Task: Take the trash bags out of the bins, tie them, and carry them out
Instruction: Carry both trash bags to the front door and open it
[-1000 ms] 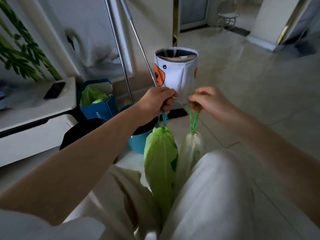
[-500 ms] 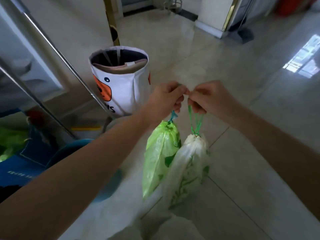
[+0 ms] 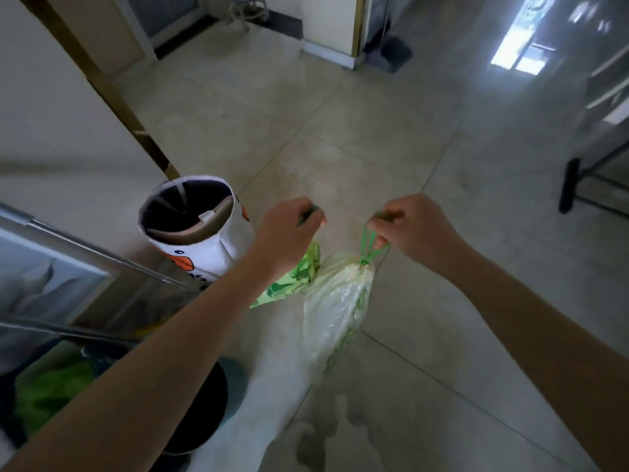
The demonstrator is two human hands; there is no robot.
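My left hand (image 3: 286, 233) grips the drawstring of a bright green trash bag (image 3: 296, 277), which hangs below my wrist, partly hidden by my forearm. My right hand (image 3: 412, 229) grips the green drawstring loops of a pale, translucent trash bag (image 3: 337, 311) that hangs down over the tiled floor. Both bags are drawn closed at the top. The two hands are held apart at the same height. A white fabric bin (image 3: 200, 229) with an orange cartoon print stands on the floor left of my left hand, its dark inside showing no bag.
Metal poles (image 3: 102, 257) slant across the lower left. Under my left arm sit a dark round bin (image 3: 204, 403) and something green (image 3: 51, 396). A dark table leg (image 3: 570, 185) stands at the right. A white pillar (image 3: 330, 25) and dustpan (image 3: 394, 52) lie ahead across the tiled floor.
The view has risen and swung right; the bin now lies lower left. My hands have moved apart, separating the two bags, which hang higher off the floor.
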